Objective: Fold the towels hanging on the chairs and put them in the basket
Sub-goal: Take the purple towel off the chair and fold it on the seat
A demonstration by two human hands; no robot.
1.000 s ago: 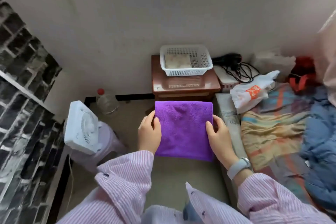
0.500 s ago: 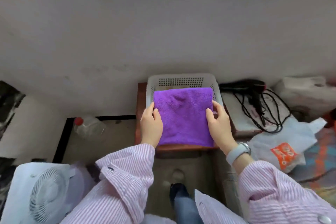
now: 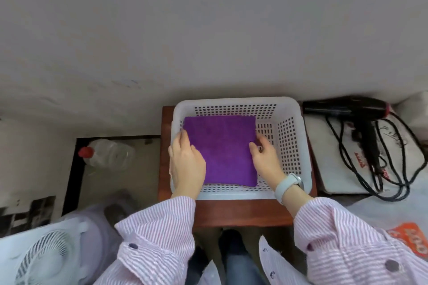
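Now the folded purple towel (image 3: 222, 150) sits inside the white basket (image 3: 301, 146) on the table (image 3: 240, 213) — both hands (image 3: 187, 164) (image 3: 266, 159) grip its side edges; whether more towels remain isn't visible.

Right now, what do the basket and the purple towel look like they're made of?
The basket looks like white moulded plastic, smooth, with regular punched holes. The purple towel seems a soft microfibre or terry cloth, matte with a fuzzy nap.
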